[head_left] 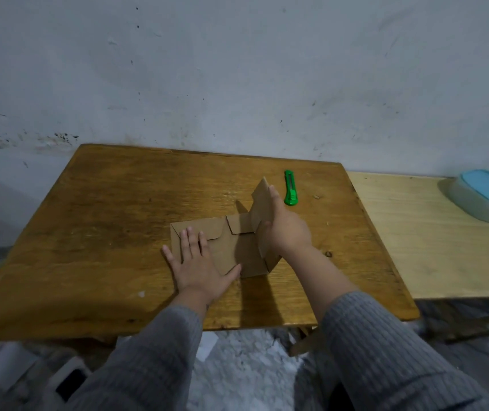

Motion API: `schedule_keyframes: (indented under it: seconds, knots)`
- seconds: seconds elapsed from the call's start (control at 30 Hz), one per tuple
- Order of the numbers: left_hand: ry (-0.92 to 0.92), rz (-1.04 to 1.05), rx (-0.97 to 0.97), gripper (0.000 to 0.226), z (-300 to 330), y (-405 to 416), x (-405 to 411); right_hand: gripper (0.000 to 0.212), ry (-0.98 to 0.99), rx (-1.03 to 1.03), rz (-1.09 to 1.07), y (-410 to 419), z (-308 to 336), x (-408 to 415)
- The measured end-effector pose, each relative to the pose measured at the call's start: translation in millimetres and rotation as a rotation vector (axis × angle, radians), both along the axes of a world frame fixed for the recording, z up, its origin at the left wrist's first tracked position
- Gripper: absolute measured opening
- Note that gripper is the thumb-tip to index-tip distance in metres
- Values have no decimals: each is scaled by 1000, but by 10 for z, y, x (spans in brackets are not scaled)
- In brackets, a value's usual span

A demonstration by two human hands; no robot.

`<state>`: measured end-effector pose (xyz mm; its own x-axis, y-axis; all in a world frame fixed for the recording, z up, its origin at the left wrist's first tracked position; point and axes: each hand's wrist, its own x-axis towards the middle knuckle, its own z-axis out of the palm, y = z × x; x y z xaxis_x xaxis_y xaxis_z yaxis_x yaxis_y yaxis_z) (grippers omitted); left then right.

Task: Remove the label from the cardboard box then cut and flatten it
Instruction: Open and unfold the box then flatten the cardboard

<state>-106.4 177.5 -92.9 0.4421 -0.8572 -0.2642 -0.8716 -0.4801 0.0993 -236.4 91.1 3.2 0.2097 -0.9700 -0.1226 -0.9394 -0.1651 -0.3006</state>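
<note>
Fingers (188,241) of our left hand (198,265) lie spread, pressing the cardboard box (225,247) flat on the wooden table (103,218). Our right hand (286,229) grips its raised panel. Beyond lies a green utility knife (290,188); far right, a blue-lidded container (486,195), contents hidden.

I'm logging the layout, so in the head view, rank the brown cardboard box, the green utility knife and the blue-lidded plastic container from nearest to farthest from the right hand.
From the right hand:
1. Brown cardboard box: touching, its raised panel under the hand's fingers, mid-table.
2. Green utility knife: just beyond the hand, to its right.
3. Blue-lidded plastic container: far right, on the paler table.
</note>
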Motion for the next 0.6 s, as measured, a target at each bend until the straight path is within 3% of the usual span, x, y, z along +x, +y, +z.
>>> schedule_keyframes:
  seconds: [0.27,0.37,0.5,0.6]
  knots:
    - [34,11,37,123,27,-138,90,40,-173,-54,19,-85,36,21]
    - [36,-5,52,123,32,-213,159,46,-296,-67,6,-83,-3,6]
    - [44,-26,67,123,35,-321,235,75,-474,63,33,4,-84,-15]
    - [59,-45,80,124,53,-396,290,76,-557,-20,-43,1,-153,-29]
